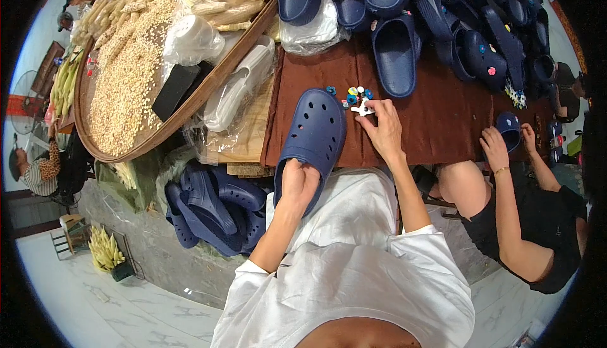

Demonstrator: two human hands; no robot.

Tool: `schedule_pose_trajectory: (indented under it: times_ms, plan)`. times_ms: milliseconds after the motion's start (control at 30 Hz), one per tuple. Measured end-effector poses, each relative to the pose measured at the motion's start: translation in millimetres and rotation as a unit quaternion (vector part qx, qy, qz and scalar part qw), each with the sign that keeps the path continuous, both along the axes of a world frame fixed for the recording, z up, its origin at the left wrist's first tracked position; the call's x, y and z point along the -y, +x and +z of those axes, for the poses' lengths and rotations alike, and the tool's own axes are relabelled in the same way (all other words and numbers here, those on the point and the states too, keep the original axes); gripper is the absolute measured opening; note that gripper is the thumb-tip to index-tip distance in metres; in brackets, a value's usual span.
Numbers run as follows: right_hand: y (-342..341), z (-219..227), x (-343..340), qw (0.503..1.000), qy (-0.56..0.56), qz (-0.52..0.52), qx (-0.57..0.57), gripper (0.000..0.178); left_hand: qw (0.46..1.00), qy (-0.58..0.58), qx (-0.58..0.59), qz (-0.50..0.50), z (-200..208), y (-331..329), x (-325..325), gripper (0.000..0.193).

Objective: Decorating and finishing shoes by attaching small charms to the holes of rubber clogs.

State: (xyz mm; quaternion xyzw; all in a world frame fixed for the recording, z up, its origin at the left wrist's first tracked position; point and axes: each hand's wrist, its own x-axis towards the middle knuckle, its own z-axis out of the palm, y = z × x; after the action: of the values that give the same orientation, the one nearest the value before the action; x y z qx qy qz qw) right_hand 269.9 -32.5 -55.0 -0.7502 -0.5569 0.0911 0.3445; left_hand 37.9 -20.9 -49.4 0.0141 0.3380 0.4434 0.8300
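The navy perforated clog (pixel 311 118) stands to the left of the right fingers, its toe over the brown-covered surface (pixel 436 130). The left hand (pixel 299 180) is inside its opening; those fingers are hidden under the upper, so I cannot tell how tightly they press. The right hand (pixel 386 130) has thumb and index finger pinched on a white charm (pixel 362 109), with small colourful charms (pixel 351 99) just beyond these fingertips. The clog seems light, of springy foam, somewhat smooth; it is best supported from inside the upper. The charm looks tiny, perhaps rubbery, easy to drop, and is best taken by its edges.
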Motion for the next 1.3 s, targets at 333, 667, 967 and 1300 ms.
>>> schedule_pose_trajectory:
  times_ms: [333, 667, 967, 1300]
  plan:
    - [0.2, -1.1, -2.1, 0.994, 0.096, 0.018, 0.044, 0.014, 0.993, 0.098, 0.064, -0.026, 19.1, -11.6, 6.3, 0.063]
    - [-53.8, 46.1, 2.9, 0.929, 0.038, 0.115, -0.349, 0.017, 0.999, -0.031, 0.015, 0.026, 39.1, 2.5, -6.5, 0.046]
    - [-89.7, 63.9, -9.4, 0.874, -0.047, 0.118, -0.47, 0.016, 0.997, 0.02, -0.052, 0.051, 28.4, 6.8, 15.3, 0.037]
    - [-101.4, 83.0, 2.4, 0.955, -0.033, 0.09, -0.28, 0.017, 0.991, 0.052, -0.117, 0.042, 40.3, 16.7, 20.1, 0.035]
